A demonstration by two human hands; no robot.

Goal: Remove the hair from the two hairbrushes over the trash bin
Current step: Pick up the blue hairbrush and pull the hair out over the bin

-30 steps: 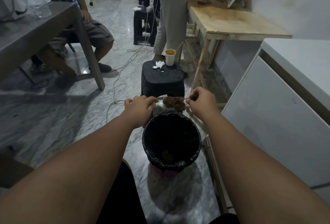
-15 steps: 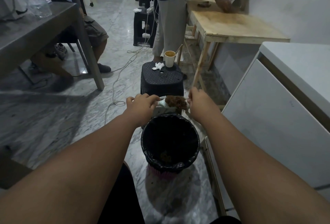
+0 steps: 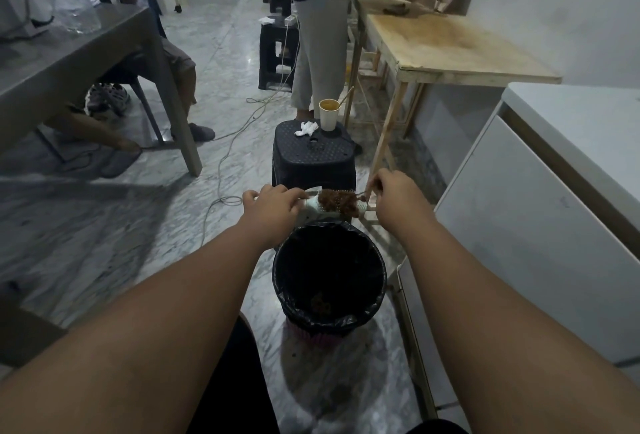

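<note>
A pale hairbrush (image 3: pixel 320 212) is held level just beyond the far rim of the trash bin (image 3: pixel 375 290), a round bin lined with a black bag. A clump of reddish-brown hair (image 3: pixel 337 202) covers the bristles. My left hand (image 3: pixel 273 207) grips the brush by its handle end. My right hand (image 3: pixel 398 196) is closed at the other end of the brush, pinching strands of the hair between its fingertips. A little hair lies at the bottom of the bin. A second hairbrush is not in view.
A black plastic stool (image 3: pixel 313 160) stands just behind the bin, carrying a paper cup (image 3: pixel 328 114) and a crumpled tissue (image 3: pixel 306 128). A white cabinet (image 3: pixel 540 226) is on the right, a wooden table (image 3: pixel 450 49) behind it, a grey table (image 3: pixel 69 63) on the left. One person stands, another sits. Cables cross the floor.
Both hands and the brush have stayed over the bin's far rim. My right hand has shifted slightly along the hair clump. The standing person has leaned further over the wooden table.
</note>
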